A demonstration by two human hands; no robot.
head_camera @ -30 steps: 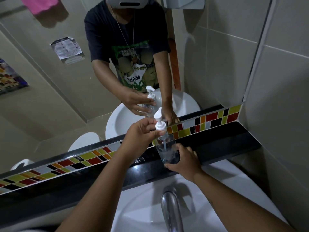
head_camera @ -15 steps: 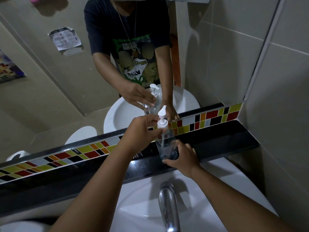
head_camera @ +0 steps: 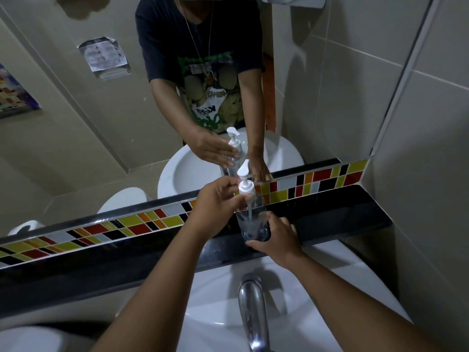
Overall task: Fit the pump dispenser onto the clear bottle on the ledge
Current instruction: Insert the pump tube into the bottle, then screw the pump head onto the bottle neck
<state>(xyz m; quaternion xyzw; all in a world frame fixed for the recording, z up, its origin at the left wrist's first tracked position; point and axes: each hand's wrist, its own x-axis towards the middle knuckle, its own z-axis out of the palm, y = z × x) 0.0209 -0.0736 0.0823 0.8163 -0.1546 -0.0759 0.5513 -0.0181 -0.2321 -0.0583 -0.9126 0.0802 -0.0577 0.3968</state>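
The clear bottle [head_camera: 253, 224] stands upright on the black ledge [head_camera: 342, 219] under the mirror. A white pump dispenser [head_camera: 245, 182] sits on its neck, its tube reaching down inside the bottle. My left hand [head_camera: 215, 207] pinches the pump's white collar from the left with thumb and fingers. Around the bottle's base, my right hand [head_camera: 276, 237] grips from the front right. The mirror repeats both hands and the bottle.
A chrome tap [head_camera: 252, 313] rises over the white basin [head_camera: 330, 288] just below the ledge. A strip of coloured mosaic tiles [head_camera: 317, 181] runs behind the ledge. A tiled wall [head_camera: 418, 148] closes in on the right. The mirror [head_camera: 76, 135] shows a person's torso.
The pump has sunk lower onto the bottle's neck. Both hands keep their hold, and the view has drifted slightly.
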